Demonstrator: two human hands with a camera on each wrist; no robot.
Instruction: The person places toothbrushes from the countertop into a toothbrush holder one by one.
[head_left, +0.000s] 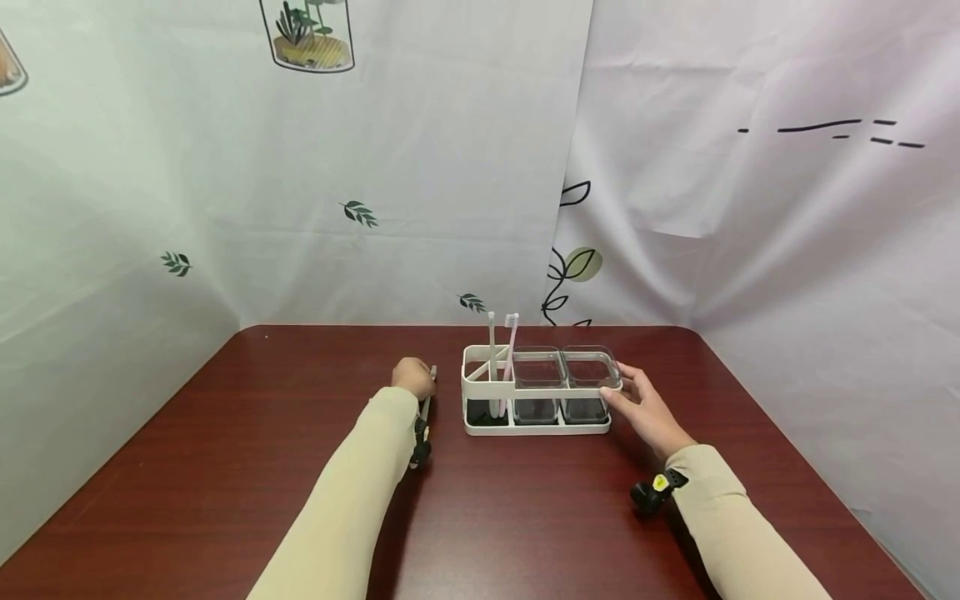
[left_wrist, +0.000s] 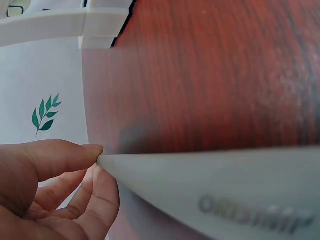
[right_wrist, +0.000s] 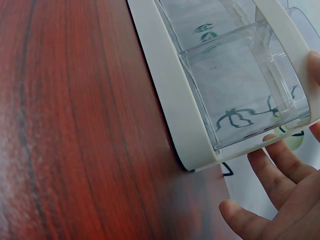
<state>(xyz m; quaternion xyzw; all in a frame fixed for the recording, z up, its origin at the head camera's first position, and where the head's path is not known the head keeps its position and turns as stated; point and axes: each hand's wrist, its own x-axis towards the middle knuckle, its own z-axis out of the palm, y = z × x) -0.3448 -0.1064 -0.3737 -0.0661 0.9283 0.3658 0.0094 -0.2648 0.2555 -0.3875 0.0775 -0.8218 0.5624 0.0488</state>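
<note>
My left hand (head_left: 412, 377) pinches a slim white toothbrush (left_wrist: 240, 185) between thumb and fingertips, left of the holder. Blurred lettering shows on its handle in the left wrist view; its head end (head_left: 433, 372) points away from me. The white toothbrush holder (head_left: 555, 393) stands upright on the table. In its left section a white toothbrush (head_left: 492, 350) and a pink toothbrush (head_left: 510, 354) stand with bristles up. Two clear cups (head_left: 537, 368) fill the other sections. My right hand (head_left: 643, 408) grips the holder's right end, thumb on the front rail.
The dark red-brown wooden table (head_left: 540, 508) spreads around the holder. A white curtain (head_left: 420, 167) printed with leaves hangs behind the table and along both sides. A small black camera (head_left: 651, 495) is strapped to my right wrist.
</note>
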